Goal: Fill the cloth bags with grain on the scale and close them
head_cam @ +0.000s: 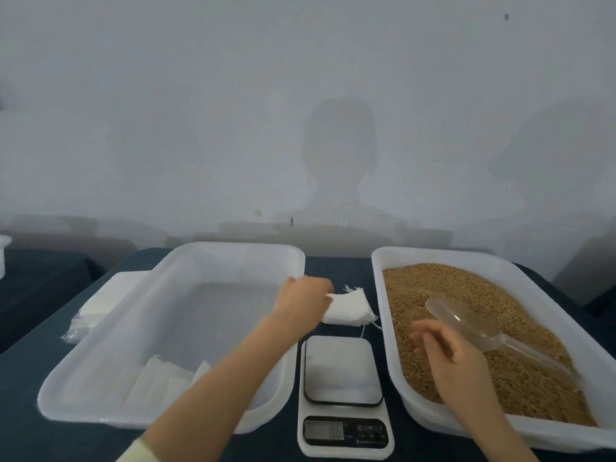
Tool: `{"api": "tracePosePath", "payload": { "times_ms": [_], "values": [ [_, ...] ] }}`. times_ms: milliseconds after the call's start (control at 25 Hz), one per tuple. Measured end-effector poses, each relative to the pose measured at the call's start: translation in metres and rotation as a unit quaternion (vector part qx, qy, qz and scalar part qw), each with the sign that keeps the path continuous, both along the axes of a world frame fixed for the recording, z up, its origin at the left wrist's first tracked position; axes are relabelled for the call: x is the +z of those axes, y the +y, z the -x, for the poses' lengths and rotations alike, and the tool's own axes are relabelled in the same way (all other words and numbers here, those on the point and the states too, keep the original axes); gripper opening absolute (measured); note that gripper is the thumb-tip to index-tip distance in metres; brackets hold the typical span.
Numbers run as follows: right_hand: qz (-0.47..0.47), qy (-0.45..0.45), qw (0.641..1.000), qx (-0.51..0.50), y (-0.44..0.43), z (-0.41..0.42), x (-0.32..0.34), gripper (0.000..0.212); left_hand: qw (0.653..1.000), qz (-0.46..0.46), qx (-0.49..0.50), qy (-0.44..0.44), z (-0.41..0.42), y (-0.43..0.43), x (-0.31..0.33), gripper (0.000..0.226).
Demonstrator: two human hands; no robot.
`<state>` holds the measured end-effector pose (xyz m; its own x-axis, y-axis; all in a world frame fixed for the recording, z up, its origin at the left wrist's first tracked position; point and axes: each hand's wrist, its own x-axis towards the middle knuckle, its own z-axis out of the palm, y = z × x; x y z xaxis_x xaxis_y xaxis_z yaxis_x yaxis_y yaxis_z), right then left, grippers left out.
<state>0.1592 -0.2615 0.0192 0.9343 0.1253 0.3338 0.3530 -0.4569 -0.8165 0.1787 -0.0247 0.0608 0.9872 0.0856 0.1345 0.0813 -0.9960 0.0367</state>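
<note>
Cloth bag (350, 308) at 12 o'clock of scale (341, 368), left hand (301, 303) clamped on it; right hand (446, 356) at 3 o'clock over grain (433, 288), fingers loosely apart.

Left hand (301, 295) around cloth bag (350, 308)

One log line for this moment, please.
left hand: grips cloth bag behind scale | right hand: open above grain, near scoop | bag not yet on scale
</note>
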Motion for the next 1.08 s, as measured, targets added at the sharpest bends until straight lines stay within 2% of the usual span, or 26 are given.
{"api": "tracePosePath", "payload": {
  "times_ms": [160, 280, 400, 520, 600, 680, 760, 840, 920, 1000, 1080],
  "values": [
    [0.02, 0.004, 1.0, -0.004, -0.001, -0.001, -0.004, 0.029, 0.973, -0.152, -0.062, 0.16, -0.073, -0.033, -0.032, 0.027],
    [0.01, 0.017, 1.0, -0.007, -0.002, -0.005, -0.006, 0.029, 0.958, -0.162, -0.038, 0.234, -0.1, -0.027, -0.052, 0.035],
    [0.001, 0.006, 1.0, 0.001, -0.002, -0.006, -0.007, 0.027, 0.96, -0.155, -0.033, 0.231, -0.105, -0.016, -0.061, 0.033],
    [-0.002, 0.012, 1.0, 0.003, 0.0, -0.005, -0.007, 0.025, 0.981, -0.076, -0.007, 0.18, -0.096, -0.009, -0.06, 0.026],
    [-0.007, 0.023, 1.0, 0.0, 0.0, -0.003, -0.005, 0.023, 0.993, 0.035, 0.03, 0.106, -0.083, -0.003, -0.047, 0.021],
    [-0.014, 0.02, 1.0, -0.013, 0.0, 0.0, -0.002, 0.021, 0.982, 0.178, 0.068, -0.002, -0.066, 0.004, -0.028, 0.029],
    [-0.031, 0.007, 0.999, -0.031, 0.003, 0.004, 0.006, 0.019, 0.937, 0.322, 0.082, -0.11, -0.036, 0.006, -0.005, 0.032],
    [-0.051, -0.018, 0.998, -0.028, 0.007, 0.011, 0.019, 0.02, 0.858, 0.477, 0.063, -0.179, 0.008, 0.001, 0.013, 0.021],
    [-0.056, -0.04, 0.998, 0.006, 0.017, 0.021, 0.036, 0.017, 0.773, 0.602, 0.007, -0.2, 0.06, -0.011, 0.025, 0.021],
    [-0.096, 0.012, 0.992, 0.084, 0.032, 0.033, 0.049, 0.02, 0.704, 0.683, -0.046, -0.19, 0.103, -0.022, 0.026, 0.026],
    [-0.172, 0.133, 0.957, 0.192, 0.044, 0.046, 0.053, 0.035, 0.656, 0.733, -0.057, -0.17, 0.131, -0.033, 0.021, 0.026]
  ]
}}
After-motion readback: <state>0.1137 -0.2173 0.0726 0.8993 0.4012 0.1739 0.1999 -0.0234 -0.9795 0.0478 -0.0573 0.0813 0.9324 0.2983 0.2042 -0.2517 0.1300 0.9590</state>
